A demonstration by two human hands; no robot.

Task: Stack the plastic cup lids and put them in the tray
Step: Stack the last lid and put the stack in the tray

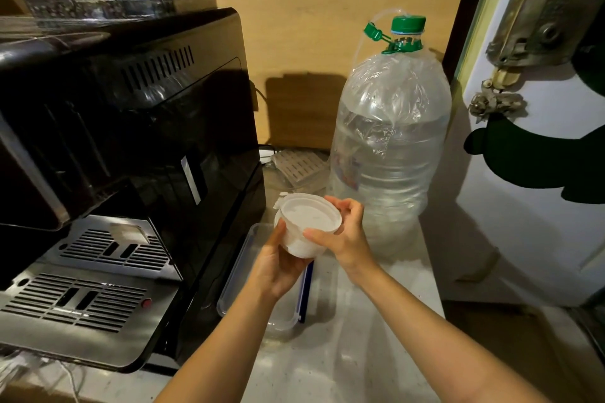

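Both hands gripped the stack of white lids above the clear tray on the desk. The left hand cupped the stack's underside. The right hand pinched its rim.

I find no legible text: the label on the water bottle before me shows only blurred colour, and nothing else carries readable markings.

head view — looks forward and down | close over counter
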